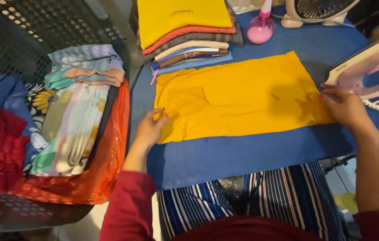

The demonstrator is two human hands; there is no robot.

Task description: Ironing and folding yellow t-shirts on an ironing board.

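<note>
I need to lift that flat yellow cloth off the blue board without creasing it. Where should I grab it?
Probably by its two short ends, from left and right: the flat yellow cloth lies lengthwise across the blue ironing board, and the left hand and right hand already rest there.

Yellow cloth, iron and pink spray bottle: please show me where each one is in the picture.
yellow cloth [243, 100]: head view, middle of the flat fabric.
iron [370, 67]: head view, white body beside the handle opening.
pink spray bottle [261, 29]: head view, round pink belly.
</note>
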